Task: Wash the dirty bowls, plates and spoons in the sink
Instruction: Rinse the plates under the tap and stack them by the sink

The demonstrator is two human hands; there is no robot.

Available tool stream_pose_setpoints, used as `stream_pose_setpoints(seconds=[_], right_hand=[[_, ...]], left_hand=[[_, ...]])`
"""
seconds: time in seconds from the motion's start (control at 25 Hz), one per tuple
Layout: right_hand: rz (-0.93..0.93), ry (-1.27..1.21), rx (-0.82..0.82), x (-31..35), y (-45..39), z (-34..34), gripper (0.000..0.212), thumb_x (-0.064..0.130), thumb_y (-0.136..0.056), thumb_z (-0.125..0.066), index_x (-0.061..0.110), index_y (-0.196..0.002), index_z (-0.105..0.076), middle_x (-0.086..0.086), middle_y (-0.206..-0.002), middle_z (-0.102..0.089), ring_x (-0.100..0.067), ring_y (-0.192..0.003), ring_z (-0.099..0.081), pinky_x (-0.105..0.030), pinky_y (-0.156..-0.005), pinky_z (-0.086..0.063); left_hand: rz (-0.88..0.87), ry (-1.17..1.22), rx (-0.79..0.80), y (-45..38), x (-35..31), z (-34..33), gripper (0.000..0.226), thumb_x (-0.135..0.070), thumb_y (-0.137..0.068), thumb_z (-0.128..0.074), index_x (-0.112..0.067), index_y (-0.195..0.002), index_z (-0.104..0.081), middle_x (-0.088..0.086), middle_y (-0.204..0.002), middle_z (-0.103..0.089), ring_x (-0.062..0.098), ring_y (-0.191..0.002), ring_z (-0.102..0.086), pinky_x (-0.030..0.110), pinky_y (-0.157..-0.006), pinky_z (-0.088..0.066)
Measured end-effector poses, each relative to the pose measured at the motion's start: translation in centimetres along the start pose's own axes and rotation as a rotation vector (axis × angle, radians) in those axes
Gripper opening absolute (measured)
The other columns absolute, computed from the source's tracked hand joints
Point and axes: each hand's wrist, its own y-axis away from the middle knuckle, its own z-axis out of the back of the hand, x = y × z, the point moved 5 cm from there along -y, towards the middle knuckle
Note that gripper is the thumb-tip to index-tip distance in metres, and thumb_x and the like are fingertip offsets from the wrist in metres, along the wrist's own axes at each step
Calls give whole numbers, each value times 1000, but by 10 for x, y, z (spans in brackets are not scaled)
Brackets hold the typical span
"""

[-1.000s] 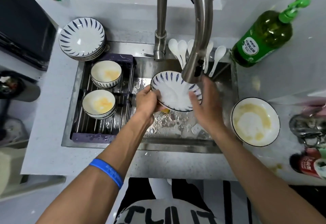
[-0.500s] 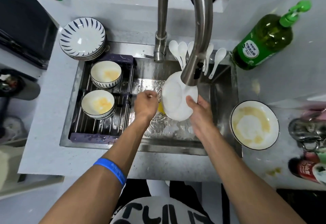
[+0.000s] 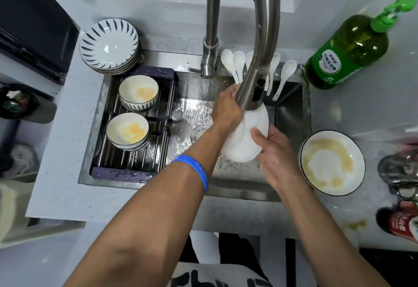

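A white plate (image 3: pixel 246 142) stands tilted on edge over the sink (image 3: pixel 291 114), its underside toward me, just below the tap spout (image 3: pixel 251 96). My right hand (image 3: pixel 273 148) grips its lower right rim, thumb on the white back. My left hand (image 3: pixel 228 105) lies against the plate's upper left edge, its fingers hidden behind the spout. Two stacks of dirty bowls (image 3: pixel 138 92) (image 3: pixel 127 131) with yellow residue sit on the rack (image 3: pixel 126 169) over the sink's left half. A dirty plate (image 3: pixel 332 162) lies on the counter to the right. White spoons (image 3: pixel 285 71) lean at the sink's back edge.
A stack of blue-striped plates (image 3: pixel 109 45) stands on the counter at the back left. A green soap bottle (image 3: pixel 348 53) stands at the back right. Cans and metal items (image 3: pixel 400 221) crowd the right edge. Jars line the shelf above the tap.
The plate has been turned from face-up to on edge with its white back toward me. My left hand moved up from the sink's middle to the plate's top edge under the spout.
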Motion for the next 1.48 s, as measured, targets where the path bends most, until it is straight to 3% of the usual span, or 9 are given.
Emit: stream_pose_setpoints(seconds=[0.12, 0.24, 0.4, 0.56, 0.64, 0.8, 0.96, 1.2, 1.48], right_hand=[[395, 810, -29, 17, 6, 2, 24, 16, -95, -60, 16, -118, -67, -4, -86, -72, -16, -67, -63, -30, -57, -47], [665, 1175, 204, 13, 9, -15, 31, 28, -94, -60, 20, -123, -66, -3, -101, -73, -19, -87, -65, -35, -79, -52], [304, 982, -28, -3, -17, 17, 60, 50, -92, -55, 30, -146, -40, 5, -155, -38, -16, -143, -30, -42, -117, -23], [64, 454, -245, 20, -36, 25, 18, 22, -89, -54, 17, -101, -66, -6, -105, -72, -20, -90, -64, -31, -77, -50], [147, 383, -273, 26, -35, 14, 19, 17, -92, -50, 22, -99, -66, -3, -101, -72, -20, -92, -66, -34, -81, -52], [-115, -242, -198, -18, -32, -5, 19, 8, -98, -54, 18, -111, -65, -10, -107, -72, -28, -94, -70, -47, -81, -57], [-188, 24, -213, -30, -46, -24, 16, 8, -97, -58, 19, -108, -64, -8, -110, -68, -19, -81, -68, -40, -68, -61], [6, 570, -24, -17, -57, -96, 25, 24, -102, -49, 14, -123, -58, -12, -101, -65, -18, -77, -62, -28, -62, -52], [206, 774, -38, -4, -89, -199, 19, 18, -98, -46, 14, -83, -57, -17, -82, -69, -30, -64, -68, -47, -57, -59]], left_hand=[[235, 419, 216, 0, 3, -7, 19, -24, -102, -44, -13, -99, -60, 2, -77, -61, 15, -64, -56, 24, -53, -48], [393, 593, -86, 21, 36, 21, 21, -3, -95, -42, -5, -108, -58, 9, -84, -65, 18, -61, -63, 27, -50, -53], [442, 739, -197, 34, 79, 34, 38, 14, -91, -41, 5, -126, -54, 13, -102, -69, 21, -77, -65, 36, -68, -61], [373, 569, -140, 30, 74, 29, 11, -17, -100, -60, -8, -106, -64, 10, -104, -73, 25, -95, -70, 44, -92, -58], [238, 367, -231, 36, 64, 32, 16, -26, -102, -57, -12, -101, -63, 2, -89, -68, 19, -86, -67, 35, -81, -60], [58, 209, -95, 55, 59, 58, 30, -19, -104, -47, -17, -134, -46, 7, -121, -64, 25, -104, -66, 45, -83, -60], [-291, -351, -205, 56, 28, 104, 32, -15, -103, -46, -14, -136, -42, 8, -98, -71, 26, -79, -64, 35, -71, -49], [-451, -509, -434, 62, 36, 168, 59, 8, -81, -50, -5, -138, -47, 20, -77, -64, 33, -60, -53, 37, -57, -39], [-15, 236, -629, 26, 85, 256, 23, -20, -97, -59, -14, -119, -64, -8, -104, -65, 8, -94, -59, 35, -93, -55]])
